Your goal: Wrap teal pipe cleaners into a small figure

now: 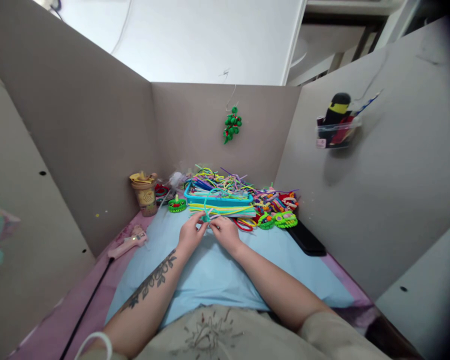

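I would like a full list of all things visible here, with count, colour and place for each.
pipe cleaner: one, teal, pinched between both hands
basket: one, blue, behind hands, full of mixed-colour pipe cleaners
finished crafts: several, green and multicolour, right of basket
cup: one, tan, back left
glue gun: one, pink, left
mat: one, light blue, under hands
hanging ornament: one, green, back wall
left hand: one, pinching
right hand: one, pinching
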Demonstrator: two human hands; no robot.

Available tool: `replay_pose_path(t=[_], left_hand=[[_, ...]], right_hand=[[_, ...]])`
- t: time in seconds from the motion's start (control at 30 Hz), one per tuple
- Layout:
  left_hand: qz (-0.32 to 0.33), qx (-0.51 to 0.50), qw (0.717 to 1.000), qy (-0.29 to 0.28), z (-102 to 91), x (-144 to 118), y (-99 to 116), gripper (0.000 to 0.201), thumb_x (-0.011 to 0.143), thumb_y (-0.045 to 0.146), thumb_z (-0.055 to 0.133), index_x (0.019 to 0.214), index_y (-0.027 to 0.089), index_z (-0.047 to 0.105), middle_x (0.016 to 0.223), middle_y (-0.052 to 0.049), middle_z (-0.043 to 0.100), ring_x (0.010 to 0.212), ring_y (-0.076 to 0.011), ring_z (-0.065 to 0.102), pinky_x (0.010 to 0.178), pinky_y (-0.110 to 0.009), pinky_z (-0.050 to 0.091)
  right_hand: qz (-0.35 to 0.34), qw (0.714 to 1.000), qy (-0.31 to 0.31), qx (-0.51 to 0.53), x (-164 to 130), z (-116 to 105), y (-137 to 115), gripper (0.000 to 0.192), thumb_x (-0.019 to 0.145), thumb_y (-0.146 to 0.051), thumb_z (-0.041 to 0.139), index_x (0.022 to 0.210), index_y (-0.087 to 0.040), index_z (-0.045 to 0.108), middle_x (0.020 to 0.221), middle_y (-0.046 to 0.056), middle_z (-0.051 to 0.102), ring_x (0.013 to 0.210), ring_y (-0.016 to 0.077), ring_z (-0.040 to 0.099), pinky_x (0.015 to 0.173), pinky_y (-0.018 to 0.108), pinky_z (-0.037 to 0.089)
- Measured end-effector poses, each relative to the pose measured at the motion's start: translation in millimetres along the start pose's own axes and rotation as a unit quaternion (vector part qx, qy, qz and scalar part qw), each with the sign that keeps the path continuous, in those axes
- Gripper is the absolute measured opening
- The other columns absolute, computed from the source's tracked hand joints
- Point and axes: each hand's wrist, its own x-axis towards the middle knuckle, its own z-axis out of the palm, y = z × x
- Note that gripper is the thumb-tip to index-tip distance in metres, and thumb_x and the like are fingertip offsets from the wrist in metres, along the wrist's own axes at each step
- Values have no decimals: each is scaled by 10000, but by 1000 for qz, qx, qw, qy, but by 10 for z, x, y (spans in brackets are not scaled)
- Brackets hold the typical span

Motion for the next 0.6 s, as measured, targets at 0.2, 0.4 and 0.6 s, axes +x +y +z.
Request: replay_pose_path(t=[0.2, 0.4, 0.6], left_hand=[[-2, 67, 997, -43, -26, -15, 13, 393, 792, 247, 510, 1180, 223, 458, 1086, -51, 625, 808, -144, 630, 617, -238, 473], [-10, 125, 991, -45, -31, -12, 44, 372, 755, 234, 530, 1112, 196, 433, 926, -44, 637, 808, -171, 621, 668, -269, 460], [-30, 151, 986, -62, 10, 3, 42, 323, 748, 199, 516, 1059, 177, 433, 837, -42, 628, 768, -187, 622, 658, -284, 445]], right_hand=[[-10, 1000, -12, -27, -7, 0, 4, 158, 824, -222, 517, 810, -238, 674, 828, 31, 664, 827, 179, 552, 736, 269, 395], [-14, 999, -25, -42, -13, 6, -6, 156, 813, -202, 520, 773, -232, 668, 812, 27, 665, 818, 181, 544, 723, 268, 382], [-10, 998, -37, -49, -11, -3, -20, 149, 789, -188, 530, 746, -230, 667, 793, 26, 662, 805, 182, 534, 681, 263, 365]])
